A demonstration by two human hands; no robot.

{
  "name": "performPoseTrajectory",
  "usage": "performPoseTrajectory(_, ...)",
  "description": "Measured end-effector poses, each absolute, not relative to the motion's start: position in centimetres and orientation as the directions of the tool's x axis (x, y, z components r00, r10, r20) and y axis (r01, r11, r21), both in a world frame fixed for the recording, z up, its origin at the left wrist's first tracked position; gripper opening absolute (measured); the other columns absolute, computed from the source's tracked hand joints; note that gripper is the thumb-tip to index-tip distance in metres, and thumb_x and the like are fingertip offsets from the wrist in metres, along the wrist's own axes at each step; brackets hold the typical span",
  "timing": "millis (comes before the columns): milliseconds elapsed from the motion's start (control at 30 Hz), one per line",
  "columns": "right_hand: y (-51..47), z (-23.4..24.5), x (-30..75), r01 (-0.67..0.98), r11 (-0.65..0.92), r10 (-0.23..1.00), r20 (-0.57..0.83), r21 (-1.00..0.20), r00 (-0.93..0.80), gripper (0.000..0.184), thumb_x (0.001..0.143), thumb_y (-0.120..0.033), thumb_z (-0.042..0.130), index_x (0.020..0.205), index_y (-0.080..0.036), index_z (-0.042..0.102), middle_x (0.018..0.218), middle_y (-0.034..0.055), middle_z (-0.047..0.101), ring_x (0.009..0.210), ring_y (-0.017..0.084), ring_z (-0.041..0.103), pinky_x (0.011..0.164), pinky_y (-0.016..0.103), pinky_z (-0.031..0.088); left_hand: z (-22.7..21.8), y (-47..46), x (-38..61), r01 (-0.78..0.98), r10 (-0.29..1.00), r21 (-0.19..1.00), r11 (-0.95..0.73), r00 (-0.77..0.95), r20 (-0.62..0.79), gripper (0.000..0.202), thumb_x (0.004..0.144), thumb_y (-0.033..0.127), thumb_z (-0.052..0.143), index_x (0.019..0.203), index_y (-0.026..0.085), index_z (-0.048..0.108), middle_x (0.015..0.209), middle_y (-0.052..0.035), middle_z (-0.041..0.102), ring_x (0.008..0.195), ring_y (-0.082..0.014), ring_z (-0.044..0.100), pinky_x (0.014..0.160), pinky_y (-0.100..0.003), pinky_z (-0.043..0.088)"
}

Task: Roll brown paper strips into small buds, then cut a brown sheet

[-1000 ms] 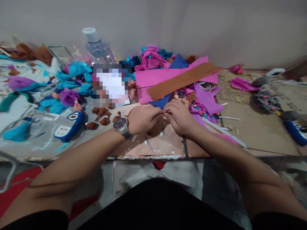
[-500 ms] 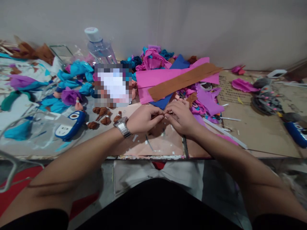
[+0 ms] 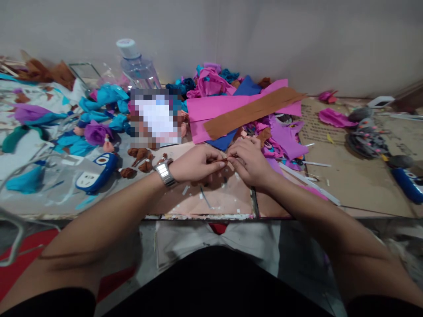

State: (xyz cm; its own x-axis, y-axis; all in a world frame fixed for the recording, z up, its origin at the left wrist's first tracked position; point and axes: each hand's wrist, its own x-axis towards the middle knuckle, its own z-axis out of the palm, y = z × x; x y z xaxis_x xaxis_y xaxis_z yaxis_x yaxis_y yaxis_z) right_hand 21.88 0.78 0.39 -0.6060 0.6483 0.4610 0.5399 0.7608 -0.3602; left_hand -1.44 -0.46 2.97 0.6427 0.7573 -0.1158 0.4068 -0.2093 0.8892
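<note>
A small piece of brown crepe paper (image 3: 211,161) is pinched between my two hands above the table's front part. My left hand (image 3: 197,164), with a metal watch (image 3: 165,172) on its wrist, is closed on the piece's left part. Closed too, my right hand (image 3: 248,162) grips it at the right, fingertips nearly meeting the left ones. Fingers hide most of the piece. Several crumpled brown paper buds (image 3: 142,155) lie left of my left hand. Behind my hands a flat brown crepe strip (image 3: 251,112) rests across pink crepe sheets (image 3: 201,110).
A clear bottle (image 3: 140,70) stands at the back near the wall. Blue and white power strips (image 3: 97,172) sit at left and far right. Purple (image 3: 98,133) and blue paper pieces crowd the left; cardboard (image 3: 357,185) covers the right. A dark pincushion-like bundle (image 3: 368,141) sits there.
My left hand has shifted slightly left and its wrist has turned a little, drawing the brown piece out between the hands. My right hand has barely moved.
</note>
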Motion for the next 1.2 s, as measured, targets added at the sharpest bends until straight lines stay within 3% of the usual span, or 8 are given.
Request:
performPoseTrajectory(200,0.6,0.5,21.9,0.447,0.807,0.591,0.499,-0.387,-0.635,0.018,0.105,-0.038,0.057,0.101,-0.023,0.067,0.101,0.004,0.077,0.103,0.025,0.065,0.105,0.049,0.029,3.2,-0.4,-1.6,0.403,0.741,0.908,-0.111,0.642,-0.194,0.033,0.1,0.044,0.061,0.087,0.015,0.07,0.071,-0.0046,0.076,0.053,-0.013,0.07,0.044,-0.016,0.046)
performPoseTrajectory(400,0.5,0.4,21.9,0.453,0.815,0.578,0.576,-0.362,-0.579,0.016,0.104,-0.035,0.057,0.095,-0.023,0.065,0.093,0.0033,0.076,0.096,0.024,0.067,0.102,0.049,0.033,3.6,-0.6,-1.7,0.267,0.563,0.935,0.232,0.747,-0.353,0.034,0.1,0.044,0.065,0.1,0.011,0.073,0.093,-0.0159,0.081,0.078,-0.0187,0.079,0.067,-0.025,0.063)
performPoseTrajectory(700,0.5,0.2,22.0,0.419,0.835,0.55,0.578,-0.358,-0.603,0.013,0.102,-0.033,0.063,0.102,-0.024,0.072,0.092,0.0021,0.079,0.091,0.022,0.068,0.101,0.049,0.033,3.0,0.0,-2.0,0.182,0.511,0.906,0.383,0.775,-0.372,0.03,0.097,0.04,0.071,0.105,0.012,0.075,0.106,-0.0168,0.081,0.089,-0.0208,0.08,0.088,-0.034,0.066)
performPoseTrajectory(1033,0.5,0.3,21.8,0.346,0.865,0.501,0.63,-0.363,-0.593,0.009,0.101,-0.029,0.066,0.103,-0.025,0.073,0.093,0.0017,0.08,0.09,0.021,0.07,0.1,0.046,0.038,2.8,0.1,-2.1,0.141,0.5,0.886,0.442,0.781,-0.374,0.028,0.097,0.038,0.071,0.104,0.011,0.074,0.1,-0.0145,0.081,0.087,-0.0204,0.08,0.086,-0.032,0.065)
performPoseTrajectory(1200,0.5,0.3,21.8,0.353,0.871,0.49,0.635,-0.341,-0.597,0.007,0.101,-0.027,0.066,0.104,-0.025,0.072,0.094,0.0012,0.08,0.092,0.021,0.07,0.102,0.047,0.036,3.2,0.0,-2.0,0.101,0.514,0.872,0.478,0.773,-0.372,0.016,0.094,0.025,0.069,0.1,0.012,0.076,0.094,-0.0134,0.082,0.079,-0.0196,0.08,0.079,-0.031,0.065)
